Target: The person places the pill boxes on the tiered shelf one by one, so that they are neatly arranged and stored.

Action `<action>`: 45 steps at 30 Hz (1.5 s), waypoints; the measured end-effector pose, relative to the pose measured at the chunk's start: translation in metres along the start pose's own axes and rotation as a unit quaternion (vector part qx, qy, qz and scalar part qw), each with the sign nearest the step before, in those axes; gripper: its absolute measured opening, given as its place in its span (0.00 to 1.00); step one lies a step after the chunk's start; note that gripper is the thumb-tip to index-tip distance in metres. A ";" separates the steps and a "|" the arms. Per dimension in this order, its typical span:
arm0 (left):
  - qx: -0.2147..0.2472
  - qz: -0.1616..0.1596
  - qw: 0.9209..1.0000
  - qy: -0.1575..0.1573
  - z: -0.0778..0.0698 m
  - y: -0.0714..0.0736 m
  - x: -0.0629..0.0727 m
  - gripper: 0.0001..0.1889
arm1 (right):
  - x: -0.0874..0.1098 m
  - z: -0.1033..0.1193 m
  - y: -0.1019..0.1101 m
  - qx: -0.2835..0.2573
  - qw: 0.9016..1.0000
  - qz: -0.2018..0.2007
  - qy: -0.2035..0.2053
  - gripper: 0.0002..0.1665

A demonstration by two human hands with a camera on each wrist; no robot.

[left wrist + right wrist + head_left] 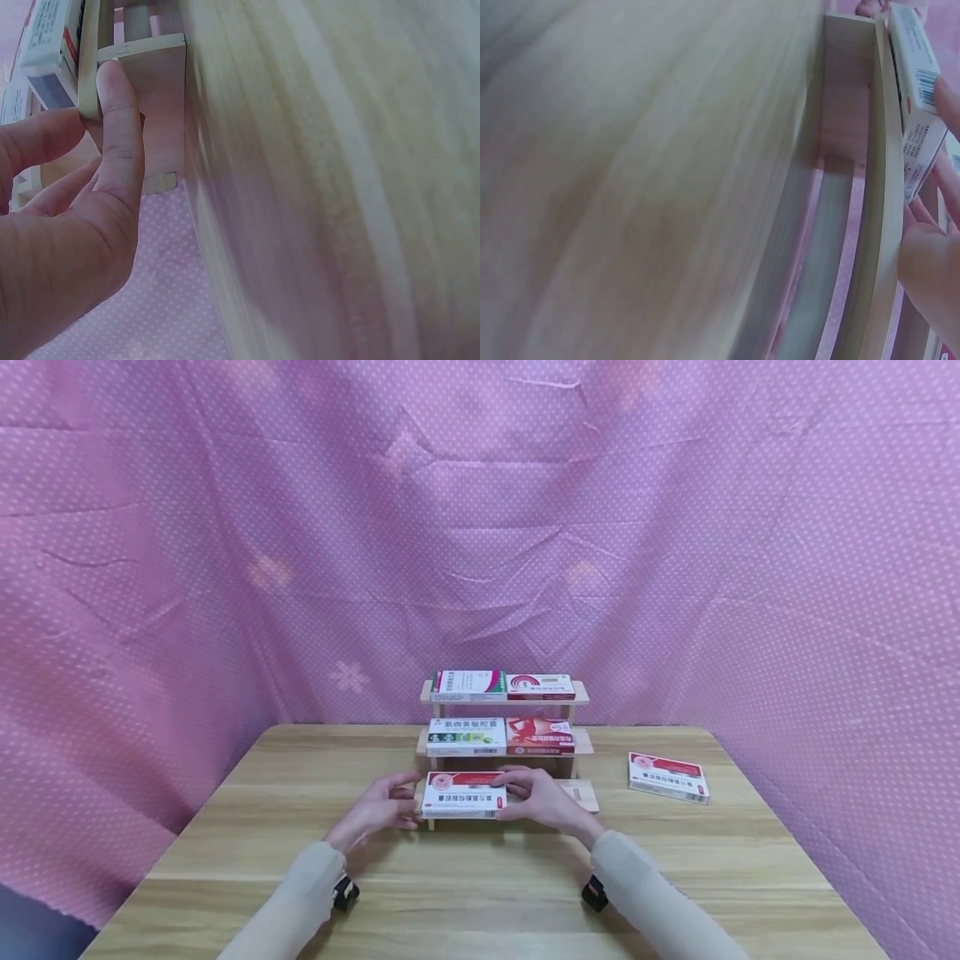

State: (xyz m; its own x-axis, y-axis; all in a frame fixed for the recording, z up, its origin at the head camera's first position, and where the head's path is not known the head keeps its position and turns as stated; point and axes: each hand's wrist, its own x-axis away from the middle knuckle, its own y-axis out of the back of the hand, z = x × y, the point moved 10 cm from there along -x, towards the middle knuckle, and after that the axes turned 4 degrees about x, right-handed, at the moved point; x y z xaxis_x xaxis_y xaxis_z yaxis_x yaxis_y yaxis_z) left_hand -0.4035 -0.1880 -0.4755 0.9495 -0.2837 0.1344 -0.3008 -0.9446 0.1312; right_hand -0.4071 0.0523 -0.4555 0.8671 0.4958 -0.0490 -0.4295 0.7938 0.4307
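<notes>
A white and red medicine box (461, 797) lies on the left part of the lowest tier of a small wooden three-tier shelf (587, 796). My right hand (546, 803) holds the box at its right end, with a fingertip on its top and the thumb at its front; the right wrist view shows the thumb against the long side of the box (916, 71). At the shelf's left end, my left hand (377, 812) pinches the end of the lowest board (90, 64) between thumb and index finger, just beside the box.
Two boxes, one white and green (467, 737) and one red (540, 737), fill the middle tier. On the top tier lie two more, a white-green box (468, 683) and a white-red box (540, 685). Another white and red box (667, 777) lies on the table (480, 893) at right. Pink cloth (480, 543) hangs behind.
</notes>
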 end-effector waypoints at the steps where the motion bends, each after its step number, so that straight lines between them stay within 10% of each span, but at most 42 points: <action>1: 0.000 0.002 1.000 0.002 0.000 0.000 0.000 0.35 | -0.001 0.000 0.000 0.004 1.000 -0.001 -0.001 0.30; 45: -0.009 0.002 1.000 0.006 0.000 -0.001 0.000 0.34 | -0.002 -0.003 0.001 0.008 0.999 -0.009 -0.030 0.30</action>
State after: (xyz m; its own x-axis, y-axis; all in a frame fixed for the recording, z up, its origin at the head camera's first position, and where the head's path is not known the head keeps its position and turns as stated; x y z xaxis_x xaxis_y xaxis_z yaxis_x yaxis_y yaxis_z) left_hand -0.4028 -0.1875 -0.4758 0.9472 -0.2851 0.1469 -0.3060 -0.9405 0.1474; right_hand -0.4097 0.0532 -0.4580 0.8884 0.4590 -0.0025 -0.4102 0.7963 0.4446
